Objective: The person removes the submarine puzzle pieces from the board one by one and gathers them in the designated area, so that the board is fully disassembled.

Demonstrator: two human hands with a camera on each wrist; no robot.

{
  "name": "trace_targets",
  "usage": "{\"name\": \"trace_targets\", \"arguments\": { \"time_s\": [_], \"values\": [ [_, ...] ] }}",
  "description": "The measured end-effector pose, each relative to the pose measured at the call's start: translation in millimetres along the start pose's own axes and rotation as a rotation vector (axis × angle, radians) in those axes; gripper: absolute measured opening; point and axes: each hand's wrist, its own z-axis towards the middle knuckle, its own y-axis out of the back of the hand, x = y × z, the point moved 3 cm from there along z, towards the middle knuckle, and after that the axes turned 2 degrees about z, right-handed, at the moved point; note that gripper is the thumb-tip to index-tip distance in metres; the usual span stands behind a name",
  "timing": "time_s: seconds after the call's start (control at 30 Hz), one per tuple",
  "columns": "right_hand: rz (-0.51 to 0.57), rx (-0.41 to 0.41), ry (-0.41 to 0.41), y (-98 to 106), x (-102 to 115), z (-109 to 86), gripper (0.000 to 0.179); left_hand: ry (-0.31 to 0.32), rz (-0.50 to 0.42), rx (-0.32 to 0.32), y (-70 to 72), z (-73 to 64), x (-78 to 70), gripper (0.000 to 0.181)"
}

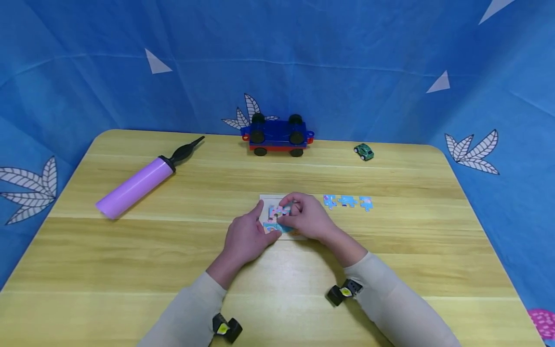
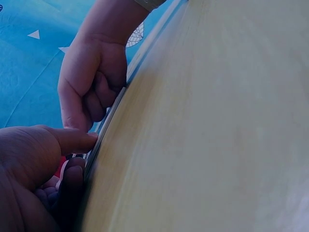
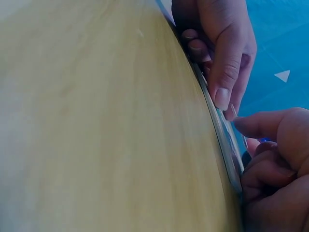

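Here, the right hand (image 1: 311, 218) pinches a puzzle piece (image 1: 281, 211); the left hand (image 1: 246, 235), thumb extended, touches the board (image 1: 270, 197).

from the person's head, one camera looks forward and down across the whole table (image 1: 277, 299) to the blue cloth (image 1: 277, 43). the left wrist camera (image 1: 232, 330) and right wrist camera (image 1: 336, 295) peer from low and close, their pictures turned sideways; they share the left hand (image 1: 247, 233), right hand (image 1: 310, 217) and some cloth behind.
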Motion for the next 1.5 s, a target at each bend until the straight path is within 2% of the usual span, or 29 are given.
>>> {"name": "trace_targets", "arguments": {
  "time_s": [0.17, 0.37, 0.6, 1.03, 1.5],
  "values": [
    [-0.028, -0.015, -0.005, 8, -3, -9.1, 0.026, 0.011, 0.019, 0.005, -0.2, 1.3, -1.0, 0.089],
    [0.000, -0.011, 0.005, 17, -6, -22.2, 0.027, 0.026, 0.017, 0.013, -0.4, 1.1, -1.5, 0.090],
    [-0.048, -0.044, 0.001, 28, -14, -34.7, 0.028, 0.050, 0.007, 0.022, -1.1, 0.4, -1.6, 0.091],
    [0.007, -0.059, 0.003, 55, -28, -56.3, 0.029, 0.054, 0.000, 0.007, -1.6, -0.4, -2.5, 0.090],
    [-0.098, -0.115, -0.027, 86, -42, -64.6, 0.030, 0.051, 0.006, 0.002, -3.3, -0.2, -0.8, 0.090]
  ]
}}
